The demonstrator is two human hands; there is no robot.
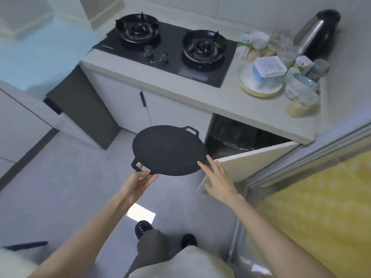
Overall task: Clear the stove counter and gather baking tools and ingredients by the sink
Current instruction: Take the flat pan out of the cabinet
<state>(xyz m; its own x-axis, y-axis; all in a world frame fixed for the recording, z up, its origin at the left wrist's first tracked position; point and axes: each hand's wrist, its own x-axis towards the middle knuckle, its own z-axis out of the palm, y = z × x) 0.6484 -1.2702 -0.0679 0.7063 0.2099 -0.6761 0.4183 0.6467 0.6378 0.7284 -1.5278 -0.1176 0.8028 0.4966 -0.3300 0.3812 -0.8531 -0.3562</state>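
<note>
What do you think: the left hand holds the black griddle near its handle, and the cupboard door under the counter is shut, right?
Not quite: the head view shows the cupboard door open. The left hand does hold the black griddle near its handle.

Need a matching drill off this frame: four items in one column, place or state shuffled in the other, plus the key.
Column one
1. griddle pan
2. cabinet door
3. kettle
4. blue-white box

Column two
A. at the back right corner of the stove counter
B. lying on a plate
C. swung open below the stove counter
D. held by one handle in the left hand

Pairs: 1-D, 2-C, 3-A, 4-B
</note>
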